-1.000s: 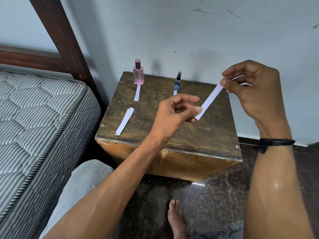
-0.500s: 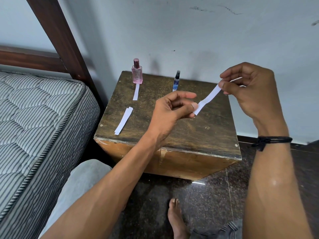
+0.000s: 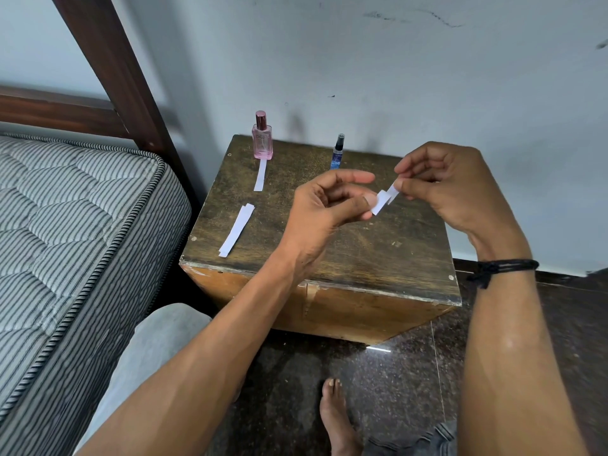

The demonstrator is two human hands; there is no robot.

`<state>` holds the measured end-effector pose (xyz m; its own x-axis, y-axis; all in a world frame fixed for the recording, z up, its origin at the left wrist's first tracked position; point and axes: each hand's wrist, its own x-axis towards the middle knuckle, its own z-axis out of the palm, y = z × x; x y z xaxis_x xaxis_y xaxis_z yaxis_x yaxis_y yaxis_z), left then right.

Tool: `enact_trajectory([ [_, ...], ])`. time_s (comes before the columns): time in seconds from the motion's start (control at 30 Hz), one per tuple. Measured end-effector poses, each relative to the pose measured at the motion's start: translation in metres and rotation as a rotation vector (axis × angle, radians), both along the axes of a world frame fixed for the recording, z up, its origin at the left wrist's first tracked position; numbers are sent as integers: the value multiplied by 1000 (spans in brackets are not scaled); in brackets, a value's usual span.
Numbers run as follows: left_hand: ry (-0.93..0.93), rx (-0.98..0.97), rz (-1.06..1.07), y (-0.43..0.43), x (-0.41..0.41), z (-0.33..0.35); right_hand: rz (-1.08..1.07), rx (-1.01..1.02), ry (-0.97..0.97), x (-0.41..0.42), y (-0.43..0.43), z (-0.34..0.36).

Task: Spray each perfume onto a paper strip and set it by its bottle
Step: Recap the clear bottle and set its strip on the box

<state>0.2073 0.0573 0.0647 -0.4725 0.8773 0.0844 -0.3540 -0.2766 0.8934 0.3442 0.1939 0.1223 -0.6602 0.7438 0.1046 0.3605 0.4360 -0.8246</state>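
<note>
A pink perfume bottle [image 3: 262, 139] stands at the back left of the wooden box top [image 3: 345, 255], with a white paper strip [image 3: 260, 175] lying just in front of it. A slim blue spray bottle [image 3: 337, 156] stands at the back middle. My left hand [image 3: 324, 209] and my right hand [image 3: 450, 189] hold one white paper strip [image 3: 384, 200] between them above the box; the strip is bent and folded over between the fingertips. Spare paper strips [image 3: 237, 229] lie on the box's left side.
A striped mattress [image 3: 72, 232] on a dark wooden bed frame [image 3: 121, 77] lies left of the box. A grey wall stands close behind the box. My bare foot [image 3: 335, 413] rests on the dark polished floor below.
My hands have come closer together, so the strip that was stretched straight between them is now bent and folded. Both hands have dropped lower over the box.
</note>
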Motion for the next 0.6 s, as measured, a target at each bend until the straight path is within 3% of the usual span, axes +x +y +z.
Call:
enact_trajectory([
  [0.23, 7, 40, -5, -1, -4, 3, 24, -77, -90, -1, 0, -4],
  [0.6, 71, -71, 53, 0, -12, 0, -162, 1, 205, 8, 3, 8],
])
